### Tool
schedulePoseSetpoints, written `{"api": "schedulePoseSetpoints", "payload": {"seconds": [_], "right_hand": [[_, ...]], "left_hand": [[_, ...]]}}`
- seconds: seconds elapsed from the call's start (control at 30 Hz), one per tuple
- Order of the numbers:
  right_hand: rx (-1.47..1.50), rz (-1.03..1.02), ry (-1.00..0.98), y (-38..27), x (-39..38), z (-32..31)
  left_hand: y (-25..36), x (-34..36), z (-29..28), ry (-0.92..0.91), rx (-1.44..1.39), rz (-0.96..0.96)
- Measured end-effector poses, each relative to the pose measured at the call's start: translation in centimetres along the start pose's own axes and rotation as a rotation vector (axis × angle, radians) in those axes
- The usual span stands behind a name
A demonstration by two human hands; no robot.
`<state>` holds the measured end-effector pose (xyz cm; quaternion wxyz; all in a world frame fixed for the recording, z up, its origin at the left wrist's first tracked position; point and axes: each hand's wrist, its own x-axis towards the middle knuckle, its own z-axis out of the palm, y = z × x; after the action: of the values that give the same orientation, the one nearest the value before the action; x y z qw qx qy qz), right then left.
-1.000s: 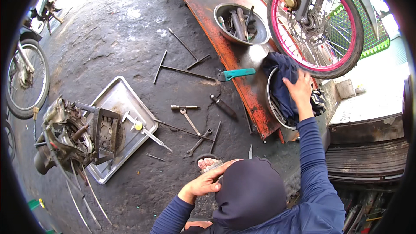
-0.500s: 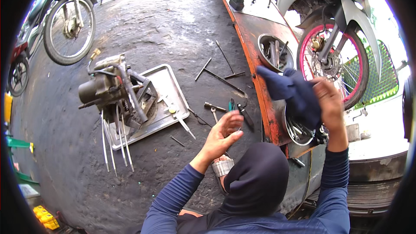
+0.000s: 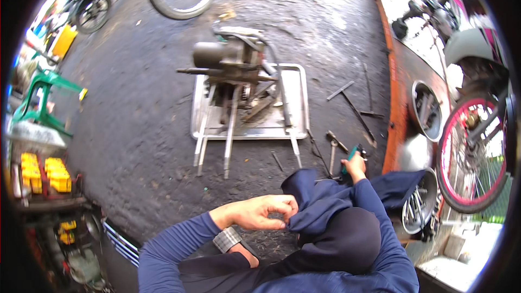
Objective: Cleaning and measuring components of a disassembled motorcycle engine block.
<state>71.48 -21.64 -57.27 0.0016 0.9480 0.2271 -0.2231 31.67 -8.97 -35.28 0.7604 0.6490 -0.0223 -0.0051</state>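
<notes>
Bright daylight, glare on far floor (image 3: 320, 8), slight blur, dark rounded edges.

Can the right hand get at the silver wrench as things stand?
Probably yes: the silver wrench lies just left of the right hand, mostly uncovered. But that hand is at a teal-handled tool, so it may need to come off that first.

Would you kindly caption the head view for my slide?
Left hand holding dark blue cloth, right hand gripping teal tool, engine over metal tray.
</notes>
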Motion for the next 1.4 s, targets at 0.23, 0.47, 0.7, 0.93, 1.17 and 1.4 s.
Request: {"api": "schedulePoseSetpoints", "payload": {"seconds": [0.23, 0.47, 0.7, 0.93, 1.17, 1.4], "right_hand": [[0.418, -0.301, 0.578, -0.4, 0.0, -8.5], [-0.149, -0.102, 0.844, 11.6, 4.1, -27.5], [0.157, -1.152, -0.258, -15.4, -19.2, -20.7], [0.454, -1.159, -0.764, -19.3, -21.2, -12.8], [0.284, -1.608, -0.687, -22.2, -21.6, -6.9], [0.189, -1.504, -0.339, -21.9, -18.0, -10.1]], "left_hand": [[9.0, -10.5, 0.4, 0.107, 0.308, 0.023], [5.8, -12.8, -1.1, 0.434, 0.491, -0.028], [0.2, -10.2, -2.1, 0.745, 0.427, 0.202], [-1.8, -10.2, -4.5, 0.796, 0.564, -0.132], [-0.6, -9.5, -2.4, 0.772, 0.33, -0.252], [-1.7, -11.1, -3.1, 0.819, 0.746, -0.463]]}}
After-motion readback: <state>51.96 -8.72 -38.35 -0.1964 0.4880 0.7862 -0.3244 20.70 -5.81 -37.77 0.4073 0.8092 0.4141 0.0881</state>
